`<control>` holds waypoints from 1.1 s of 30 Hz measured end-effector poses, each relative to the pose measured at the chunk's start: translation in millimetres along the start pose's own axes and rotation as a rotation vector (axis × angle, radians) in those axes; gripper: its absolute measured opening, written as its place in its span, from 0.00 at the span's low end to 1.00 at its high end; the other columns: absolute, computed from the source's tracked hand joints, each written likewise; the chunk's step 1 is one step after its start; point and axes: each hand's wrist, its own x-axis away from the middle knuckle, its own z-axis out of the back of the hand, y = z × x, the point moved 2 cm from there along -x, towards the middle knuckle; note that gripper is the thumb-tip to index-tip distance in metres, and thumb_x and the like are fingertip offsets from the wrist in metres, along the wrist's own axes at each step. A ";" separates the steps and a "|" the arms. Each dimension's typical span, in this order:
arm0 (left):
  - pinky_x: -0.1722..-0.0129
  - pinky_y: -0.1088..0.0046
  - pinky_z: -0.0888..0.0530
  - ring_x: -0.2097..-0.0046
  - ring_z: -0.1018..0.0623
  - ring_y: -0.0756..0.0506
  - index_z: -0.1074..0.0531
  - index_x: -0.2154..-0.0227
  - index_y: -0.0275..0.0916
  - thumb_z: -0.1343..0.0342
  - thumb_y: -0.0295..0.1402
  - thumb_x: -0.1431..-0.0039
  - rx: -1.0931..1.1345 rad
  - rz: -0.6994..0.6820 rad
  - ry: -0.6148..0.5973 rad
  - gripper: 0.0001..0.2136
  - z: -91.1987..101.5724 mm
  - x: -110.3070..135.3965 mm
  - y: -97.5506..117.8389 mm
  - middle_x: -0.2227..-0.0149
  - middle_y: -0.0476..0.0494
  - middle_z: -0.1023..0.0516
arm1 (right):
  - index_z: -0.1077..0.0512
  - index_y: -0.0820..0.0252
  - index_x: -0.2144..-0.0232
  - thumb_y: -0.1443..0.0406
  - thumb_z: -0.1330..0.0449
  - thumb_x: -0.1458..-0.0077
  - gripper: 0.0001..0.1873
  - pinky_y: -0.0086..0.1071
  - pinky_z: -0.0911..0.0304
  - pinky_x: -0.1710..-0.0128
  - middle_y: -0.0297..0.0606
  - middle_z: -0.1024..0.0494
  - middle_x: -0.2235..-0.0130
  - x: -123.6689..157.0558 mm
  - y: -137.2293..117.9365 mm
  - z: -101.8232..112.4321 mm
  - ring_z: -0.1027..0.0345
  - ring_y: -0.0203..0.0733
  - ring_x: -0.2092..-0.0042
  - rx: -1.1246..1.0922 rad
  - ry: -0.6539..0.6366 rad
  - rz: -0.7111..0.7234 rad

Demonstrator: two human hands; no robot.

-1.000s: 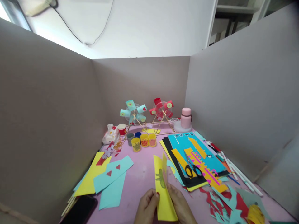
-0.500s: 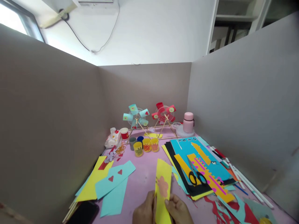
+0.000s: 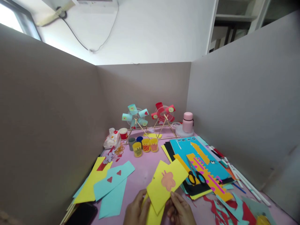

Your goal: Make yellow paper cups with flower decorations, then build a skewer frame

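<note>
Item: yellow paper strip (image 3: 161, 190) bearing a peach flower cut-out (image 3: 168, 180), just left of the black-handled scissors (image 3: 195, 178). It stood upright half a second ago and now slants right, its upper corner close to the scissors. Left hand (image 3: 137, 212) and right hand (image 3: 180, 212) both pinch its lower end, flower side up.

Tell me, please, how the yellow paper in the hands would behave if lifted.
The paper looks thin, so it would probably flop and feel very light. It bends between the left hand and right hand, so it likely creases easily.
</note>
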 end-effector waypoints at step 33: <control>0.50 0.59 0.36 0.48 0.32 0.36 0.32 0.53 0.37 0.50 0.44 0.49 -0.319 0.060 0.267 0.23 63.2 -41.0 -43.5 0.51 0.35 0.28 | 0.37 0.61 0.81 0.48 0.31 0.71 0.27 0.17 0.55 0.91 0.26 0.32 0.89 11.1 -10.7 -8.1 0.47 0.24 0.91 0.148 0.067 0.084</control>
